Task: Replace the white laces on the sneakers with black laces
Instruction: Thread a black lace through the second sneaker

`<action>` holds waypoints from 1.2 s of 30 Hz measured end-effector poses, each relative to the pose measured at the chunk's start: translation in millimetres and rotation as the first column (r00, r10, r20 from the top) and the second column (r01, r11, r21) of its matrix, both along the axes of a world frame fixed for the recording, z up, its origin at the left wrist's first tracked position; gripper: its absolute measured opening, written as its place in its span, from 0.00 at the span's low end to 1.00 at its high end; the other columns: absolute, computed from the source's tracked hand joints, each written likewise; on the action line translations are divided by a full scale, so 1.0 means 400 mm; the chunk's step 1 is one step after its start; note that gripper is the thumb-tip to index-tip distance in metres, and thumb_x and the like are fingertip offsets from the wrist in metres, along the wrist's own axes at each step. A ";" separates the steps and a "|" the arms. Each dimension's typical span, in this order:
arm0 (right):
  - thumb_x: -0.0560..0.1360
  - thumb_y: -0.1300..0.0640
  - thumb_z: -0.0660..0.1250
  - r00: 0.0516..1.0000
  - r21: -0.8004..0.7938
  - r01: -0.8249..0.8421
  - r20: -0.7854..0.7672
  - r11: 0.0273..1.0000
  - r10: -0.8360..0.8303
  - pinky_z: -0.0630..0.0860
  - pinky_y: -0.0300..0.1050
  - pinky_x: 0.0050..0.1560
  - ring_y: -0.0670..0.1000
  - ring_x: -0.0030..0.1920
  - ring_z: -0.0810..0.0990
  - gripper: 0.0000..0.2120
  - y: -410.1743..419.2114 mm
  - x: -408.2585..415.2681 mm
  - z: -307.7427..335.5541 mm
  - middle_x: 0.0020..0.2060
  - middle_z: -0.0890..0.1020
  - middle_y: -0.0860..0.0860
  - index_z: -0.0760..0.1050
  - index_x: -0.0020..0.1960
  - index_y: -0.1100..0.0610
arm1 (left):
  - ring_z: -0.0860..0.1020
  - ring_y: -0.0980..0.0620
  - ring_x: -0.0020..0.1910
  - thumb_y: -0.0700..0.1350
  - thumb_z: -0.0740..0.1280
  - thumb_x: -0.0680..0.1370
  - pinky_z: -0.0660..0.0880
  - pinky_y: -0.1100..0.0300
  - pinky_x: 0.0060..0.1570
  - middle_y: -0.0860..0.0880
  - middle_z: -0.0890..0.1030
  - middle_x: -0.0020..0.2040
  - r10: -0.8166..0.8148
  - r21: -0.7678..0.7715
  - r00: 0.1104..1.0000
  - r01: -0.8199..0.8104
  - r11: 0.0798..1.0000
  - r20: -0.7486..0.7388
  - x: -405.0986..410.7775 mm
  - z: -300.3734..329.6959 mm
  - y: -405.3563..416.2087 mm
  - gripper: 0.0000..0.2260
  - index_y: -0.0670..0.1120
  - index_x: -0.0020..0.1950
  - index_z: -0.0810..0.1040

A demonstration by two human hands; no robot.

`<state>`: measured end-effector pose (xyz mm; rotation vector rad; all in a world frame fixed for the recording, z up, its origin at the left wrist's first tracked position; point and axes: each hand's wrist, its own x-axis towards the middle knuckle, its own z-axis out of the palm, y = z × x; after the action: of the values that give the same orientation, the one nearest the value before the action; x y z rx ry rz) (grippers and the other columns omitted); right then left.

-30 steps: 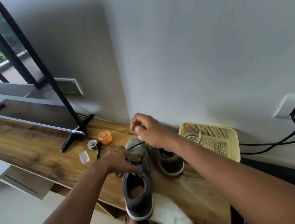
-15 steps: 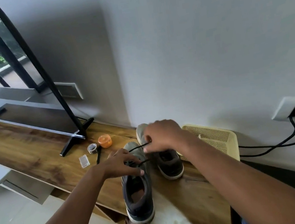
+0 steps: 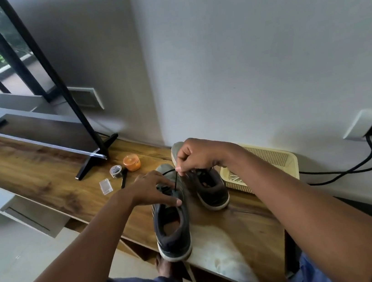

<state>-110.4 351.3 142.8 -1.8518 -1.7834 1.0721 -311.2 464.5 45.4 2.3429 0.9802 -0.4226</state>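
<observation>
fingers (image 3: 184, 165) of my right hand (image 3: 202, 154) are curled tight and pinch the black lace (image 3: 175, 181), which runs taut from that pinch down to the eyelets of the near sneaker (image 3: 170, 217). that sneaker lies toe away from me on the wooden shelf (image 3: 41, 175), its heel at the front edge. my left hand (image 3: 154, 188) rests on its tongue area, fingers spread and bent lightly, the thumb pressed on the collar edge; whether those fingers also hold the lace i cannot tell. the far sneaker (image 3: 208, 190) stands just beside the first, partly under my right hand. a cream plastic basket (image 3: 276, 159) sits to its right with white laces (image 3: 234, 177) inside. left of the shoes lie an orange jar (image 3: 131, 162), a small tape roll (image 3: 115, 171) and a clear little box (image 3: 106, 186).
</observation>
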 end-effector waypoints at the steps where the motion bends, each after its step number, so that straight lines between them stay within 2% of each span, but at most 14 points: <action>1: 0.79 0.59 0.72 0.999 0.013 -0.006 -0.038 1.000 0.006 0.73 0.42 0.45 0.47 0.38 0.77 0.09 -0.002 -0.001 -0.004 0.38 0.85 0.57 0.85 0.41 0.56 | 0.57 0.45 0.80 0.87 0.66 0.50 0.64 0.37 0.76 0.56 0.62 0.79 0.002 -0.003 1.000 -0.002 1.000 -0.006 0.000 -0.001 0.000 0.43 0.74 0.63 0.75; 4: 0.80 0.65 0.69 0.983 0.063 -0.022 -0.182 0.998 0.033 0.74 0.33 0.41 0.37 0.34 0.79 0.09 -0.008 0.000 -0.005 0.36 0.85 0.47 0.83 0.41 0.61 | 0.57 0.44 0.80 0.85 0.67 0.52 0.64 0.36 0.75 0.56 0.62 0.79 -0.005 -0.021 1.000 0.004 1.000 -0.025 0.001 -0.002 0.000 0.34 0.77 0.55 0.75; 7: 0.80 0.67 0.67 0.941 0.149 -0.010 -0.332 0.989 0.060 0.73 0.40 0.41 0.46 0.35 0.78 0.08 -0.009 0.018 0.014 0.37 0.84 0.48 0.82 0.45 0.70 | 0.59 0.45 0.78 0.82 0.70 0.56 0.65 0.40 0.75 0.55 0.63 0.78 0.012 -0.035 1.000 -0.013 0.999 -0.023 0.001 -0.007 0.006 0.25 0.79 0.51 0.74; 8: 0.81 0.67 0.67 0.916 0.175 -0.005 -0.395 0.985 0.075 0.71 0.40 0.38 0.49 0.33 0.74 0.08 -0.011 0.024 0.022 0.35 0.82 0.49 0.81 0.46 0.70 | 0.61 0.46 0.77 0.81 0.70 0.56 0.66 0.43 0.74 0.55 0.64 0.77 0.011 -0.026 1.000 -0.011 1.000 -0.012 -0.001 -0.010 0.007 0.27 0.78 0.53 0.75; 11: 0.80 0.62 0.67 0.808 0.225 0.028 -0.578 0.974 0.110 0.63 0.37 0.32 0.46 0.30 0.67 0.08 -0.023 0.040 0.049 0.34 0.76 0.56 0.80 0.44 0.65 | 0.65 0.47 0.75 0.80 0.70 0.58 0.69 0.49 0.69 0.56 0.67 0.74 -0.004 0.000 0.999 0.004 1.000 0.045 -0.003 -0.016 0.012 0.38 0.69 0.65 0.78; 13: 0.79 0.61 0.66 0.708 0.247 0.068 -0.694 0.966 0.128 0.62 0.37 0.31 0.44 0.29 0.68 0.08 -0.028 0.052 0.065 0.33 0.77 0.52 0.79 0.43 0.62 | 0.66 0.49 0.74 0.79 0.71 0.58 0.67 0.53 0.63 0.58 0.67 0.70 -0.004 -0.015 0.997 0.005 1.000 0.080 -0.004 -0.018 0.014 0.38 0.67 0.66 0.79; 17: 0.78 0.62 0.66 0.601 0.228 0.099 -0.789 0.969 0.124 0.52 0.53 0.38 0.48 0.31 0.68 0.09 -0.031 0.061 0.078 0.33 0.78 0.51 0.78 0.40 0.59 | 0.65 0.48 0.74 0.78 0.72 0.57 0.68 0.51 0.66 0.55 0.67 0.75 0.027 -0.020 0.997 -0.026 0.999 0.077 -0.001 -0.012 0.013 0.39 0.68 0.66 0.78; 18: 0.78 0.62 0.66 0.603 0.219 0.092 -0.789 0.971 0.121 0.54 0.51 0.37 0.49 0.31 0.69 0.09 -0.033 0.060 0.077 0.32 0.78 0.51 0.78 0.39 0.59 | 0.65 0.48 0.75 0.77 0.73 0.59 0.68 0.50 0.68 0.54 0.67 0.75 0.030 -0.023 0.997 -0.028 0.999 0.070 0.000 -0.008 0.010 0.39 0.67 0.67 0.78; 22: 0.76 0.59 0.67 0.718 0.188 0.011 -0.685 0.982 0.123 0.55 0.48 0.33 0.50 0.31 0.69 0.08 -0.040 0.071 0.087 0.31 0.76 0.54 0.78 0.38 0.59 | 0.63 0.48 0.76 0.65 0.77 0.71 0.67 0.50 0.72 0.52 0.65 0.76 -0.016 -0.094 0.994 0.026 0.995 0.104 -0.012 0.014 0.002 0.32 0.62 0.74 0.75; 26: 0.73 0.57 0.69 0.850 0.101 -0.094 -0.511 0.990 0.133 0.58 0.47 0.34 0.53 0.32 0.67 0.08 -0.041 0.125 0.099 0.31 0.76 0.56 0.81 0.38 0.60 | 0.75 0.48 0.61 0.40 0.72 0.71 0.74 0.60 0.50 0.51 0.75 0.67 0.200 -0.340 0.937 -0.095 0.935 0.287 -0.049 0.050 0.005 0.29 0.52 0.73 0.77; 28: 0.74 0.57 0.69 0.910 0.027 -0.158 -0.384 0.987 0.156 0.60 0.47 0.34 0.54 0.31 0.67 0.09 -0.046 0.146 0.091 0.33 0.77 0.59 0.83 0.40 0.62 | 0.77 0.50 0.51 0.28 0.65 0.75 0.74 0.62 0.43 0.48 0.81 0.58 0.304 -0.326 0.891 -0.192 0.926 0.336 -0.059 0.052 0.016 0.25 0.49 0.66 0.82; 30: 0.74 0.56 0.71 0.950 -0.076 -0.198 -0.262 0.977 0.173 0.64 0.47 0.35 0.55 0.32 0.70 0.09 -0.050 0.148 0.073 0.35 0.81 0.61 0.85 0.42 0.62 | 0.80 0.49 0.49 0.27 0.63 0.76 0.75 0.64 0.40 0.46 0.84 0.53 0.350 -0.239 0.874 -0.280 0.930 0.338 -0.067 0.046 0.029 0.22 0.48 0.60 0.86; 33: 0.77 0.56 0.72 0.969 -0.286 -0.248 -0.081 0.926 0.234 0.68 0.43 0.34 0.55 0.38 0.78 0.07 -0.052 0.115 0.019 0.42 0.86 0.58 0.86 0.45 0.59 | 0.84 0.53 0.43 0.36 0.69 0.76 0.74 0.69 0.29 0.52 0.86 0.47 0.398 -0.021 0.863 -0.412 0.911 0.310 -0.072 0.021 0.044 0.15 0.56 0.50 0.88; 36: 0.80 0.56 0.72 0.966 -0.491 -0.214 0.023 0.845 0.258 0.80 0.46 0.45 0.60 0.50 0.86 0.07 -0.056 0.073 -0.044 0.45 0.87 0.57 0.86 0.51 0.60 | 0.85 0.53 0.36 0.50 0.74 0.76 0.82 0.60 0.33 0.53 0.83 0.44 0.463 0.070 0.818 -0.514 0.855 0.340 -0.058 -0.001 0.047 0.04 0.59 0.48 0.86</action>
<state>-81.0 329.0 125.4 -2.0079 -1.9645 1.6889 -334.4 483.4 45.0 2.0852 1.4387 0.2367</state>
